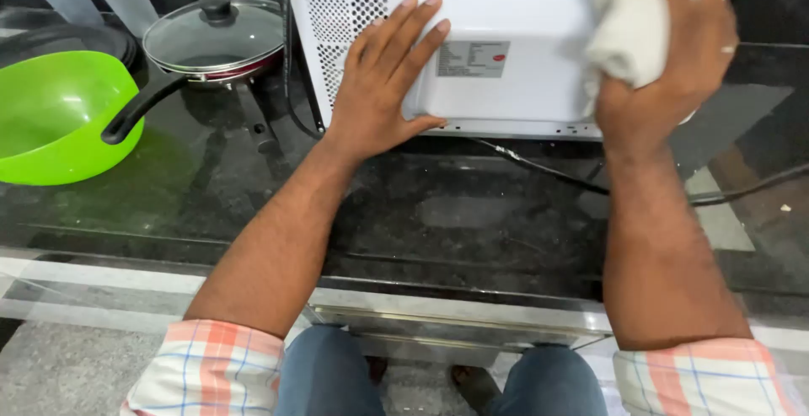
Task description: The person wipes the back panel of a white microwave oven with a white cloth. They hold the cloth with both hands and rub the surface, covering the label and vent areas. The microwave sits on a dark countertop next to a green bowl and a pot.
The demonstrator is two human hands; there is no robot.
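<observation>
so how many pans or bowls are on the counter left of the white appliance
2: a green bowl at the far left edge, and a lidded frying pan between it and the appliance. Something dark behind the bowl may be another; I cannot tell.

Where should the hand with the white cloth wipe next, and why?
Probably sideways toward the middle. The right hand presses the white cloth on the right end of the white appliance's back panel, while the left hand lies flat, steadying it.
</observation>
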